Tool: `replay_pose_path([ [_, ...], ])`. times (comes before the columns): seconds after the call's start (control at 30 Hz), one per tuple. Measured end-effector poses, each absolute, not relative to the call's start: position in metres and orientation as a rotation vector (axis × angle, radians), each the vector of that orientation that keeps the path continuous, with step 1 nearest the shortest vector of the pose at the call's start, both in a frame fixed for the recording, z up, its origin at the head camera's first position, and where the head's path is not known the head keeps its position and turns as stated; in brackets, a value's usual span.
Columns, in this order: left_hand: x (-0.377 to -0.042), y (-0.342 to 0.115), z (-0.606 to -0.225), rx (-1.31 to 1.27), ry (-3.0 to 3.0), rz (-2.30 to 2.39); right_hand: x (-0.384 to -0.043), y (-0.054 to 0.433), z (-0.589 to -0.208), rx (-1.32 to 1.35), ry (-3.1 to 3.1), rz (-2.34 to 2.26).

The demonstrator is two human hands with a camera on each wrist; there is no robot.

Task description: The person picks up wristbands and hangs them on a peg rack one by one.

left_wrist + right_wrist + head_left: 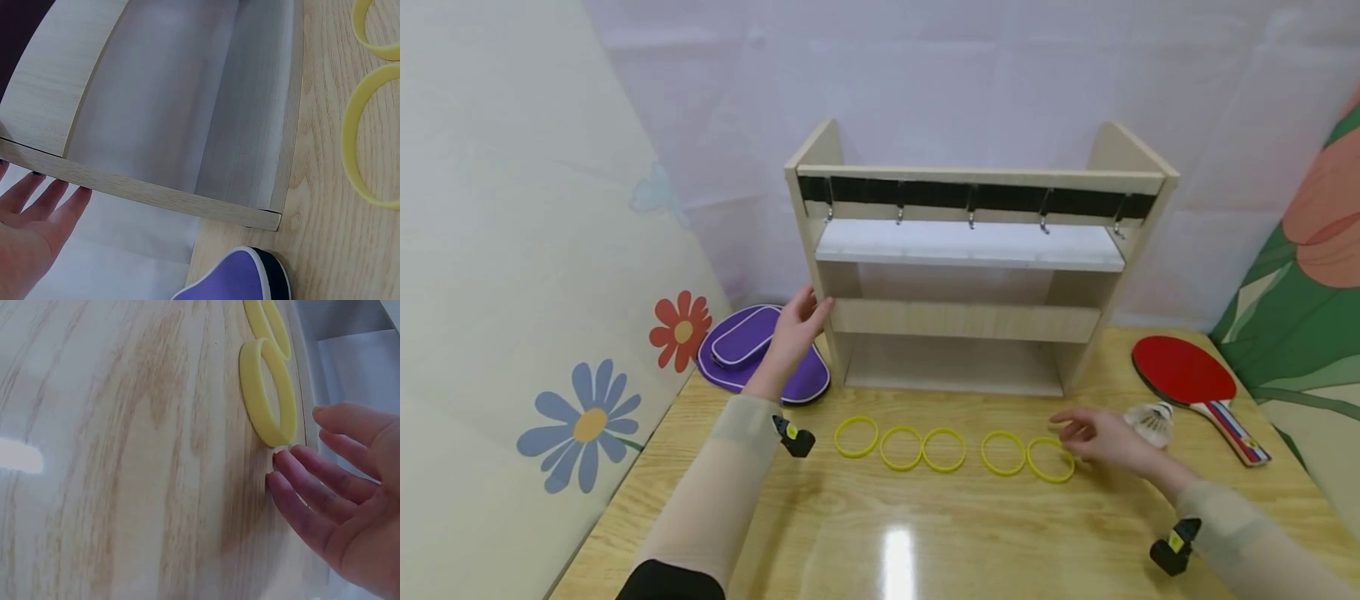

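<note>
My left hand (797,329) touches the left side panel of a pale wooden rack (966,321). In the left wrist view, its extended fingers (72,212) rest with their tips against the panel's outer side. Several yellow rings lie in a row on the table in front of the rack. My right hand (1101,437) hovers beside the rightmost yellow ring (1052,480), fingers loosely bent and holding nothing. From the right wrist, the fingertips appear just short of that ring (253,394); I cannot tell whether they touch it.
Several metal hooks (972,218) hang from the rack's black strip (932,193). A purple paddle case (808,379) lies left of the rack. To the right are a white shuttlecock (1152,423), partly behind my right hand, and a red table tennis paddle (1183,371). The wooden table (820,533) reflects light.
</note>
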State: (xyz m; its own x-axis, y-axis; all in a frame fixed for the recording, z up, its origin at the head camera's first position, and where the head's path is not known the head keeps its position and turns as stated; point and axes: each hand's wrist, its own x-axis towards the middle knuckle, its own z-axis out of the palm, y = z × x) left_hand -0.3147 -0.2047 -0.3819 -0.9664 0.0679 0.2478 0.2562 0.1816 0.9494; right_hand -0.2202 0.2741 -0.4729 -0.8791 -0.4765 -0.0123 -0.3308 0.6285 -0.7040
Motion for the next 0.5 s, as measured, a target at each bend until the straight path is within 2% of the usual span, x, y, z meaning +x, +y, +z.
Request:
replay_pose_path([
  [0.27, -0.315, -0.204, -0.384, -0.293, -2.306, -1.908, -0.221, 0.274, -0.477, -0.667, 2.67, -1.035],
  [0.5, -0.298, -0.2, -0.365, -0.281, -2.353, -1.894, -0.22, 0.271, -0.476, -0.534, 2.621, -1.089],
])
